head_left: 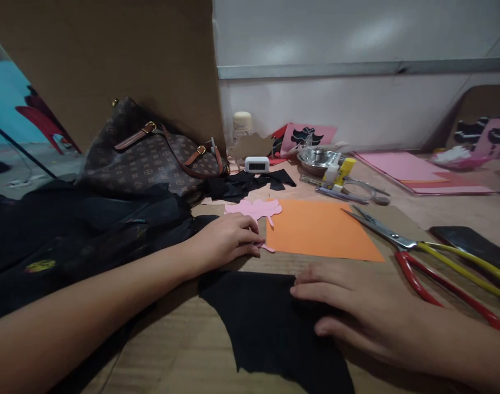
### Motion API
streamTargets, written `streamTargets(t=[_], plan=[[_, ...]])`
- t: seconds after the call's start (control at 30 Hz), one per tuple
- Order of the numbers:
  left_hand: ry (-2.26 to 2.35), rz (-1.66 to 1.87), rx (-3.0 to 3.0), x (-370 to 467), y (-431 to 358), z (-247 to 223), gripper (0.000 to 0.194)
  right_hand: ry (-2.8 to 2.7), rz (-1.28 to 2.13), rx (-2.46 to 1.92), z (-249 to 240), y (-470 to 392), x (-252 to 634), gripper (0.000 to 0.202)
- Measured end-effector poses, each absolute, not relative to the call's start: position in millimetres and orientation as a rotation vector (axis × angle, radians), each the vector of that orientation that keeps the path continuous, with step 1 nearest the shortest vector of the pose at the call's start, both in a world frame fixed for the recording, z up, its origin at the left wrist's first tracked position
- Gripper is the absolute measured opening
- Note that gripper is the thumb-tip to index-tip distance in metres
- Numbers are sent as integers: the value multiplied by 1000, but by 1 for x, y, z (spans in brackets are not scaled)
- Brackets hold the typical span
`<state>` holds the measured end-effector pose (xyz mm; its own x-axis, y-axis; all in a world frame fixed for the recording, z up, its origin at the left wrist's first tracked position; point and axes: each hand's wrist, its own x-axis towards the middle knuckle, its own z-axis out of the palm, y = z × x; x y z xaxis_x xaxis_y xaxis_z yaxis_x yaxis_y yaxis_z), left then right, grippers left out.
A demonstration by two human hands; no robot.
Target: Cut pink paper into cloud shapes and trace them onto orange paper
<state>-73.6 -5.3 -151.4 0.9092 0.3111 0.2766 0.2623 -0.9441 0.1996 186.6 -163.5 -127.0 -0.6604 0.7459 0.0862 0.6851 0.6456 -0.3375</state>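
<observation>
My left hand (229, 238) rests over a pink paper cut-out (254, 208), fingers bent together on it, hiding its middle. Part of the cut-out lies against the left edge of an orange paper sheet (321, 230). My right hand (352, 301) has its fingers stretched out and thumb apart, touching the upper right of a black piece (270, 323) with curved, jagged edges. Whether that piece is cloth or paper I cannot tell. Large scissors (401, 241) with one red and one yellow handle lie half open beyond my right hand, blades touching the orange sheet.
Cardboard (168, 339) covers the work surface. Dark cloth (69, 235) and a brown handbag (151, 153) occupy the left. Behind are black scraps (245, 183), a small white digital clock (257, 164), a metal bowl (318, 158) and a yellow-capped glue stick (344, 171). A phone (471, 246) lies right.
</observation>
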Motion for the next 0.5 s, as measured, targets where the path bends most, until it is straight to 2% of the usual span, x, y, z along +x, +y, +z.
streamTargets(t=[0.07, 0.23, 0.27, 0.3, 0.4, 0.43, 0.5], plan=[[448, 462, 2925, -73, -7, -150, 28, -2646, 458, -1134, -124, -165, 186, 37], [457, 489, 2934, -72, -9, -151, 33, -2712, 786, -1132, -115, -171, 177, 78], [459, 489, 2938, -73, -9, -151, 33, -2709, 827, -1166, -114, -172, 174, 77], [460, 487, 2941, -73, -9, -151, 34, -2695, 862, -1205, -113, -172, 172, 68], [473, 486, 2936, -73, -8, -152, 33, -2632, 1005, -1190, -111, -172, 168, 24], [482, 480, 2932, -73, -8, -151, 32, -2596, 1062, -1150, -110, -172, 169, 16], [497, 450, 2928, -73, -8, -150, 31, -2431, 1199, -1105, -109, -170, 174, 13]])
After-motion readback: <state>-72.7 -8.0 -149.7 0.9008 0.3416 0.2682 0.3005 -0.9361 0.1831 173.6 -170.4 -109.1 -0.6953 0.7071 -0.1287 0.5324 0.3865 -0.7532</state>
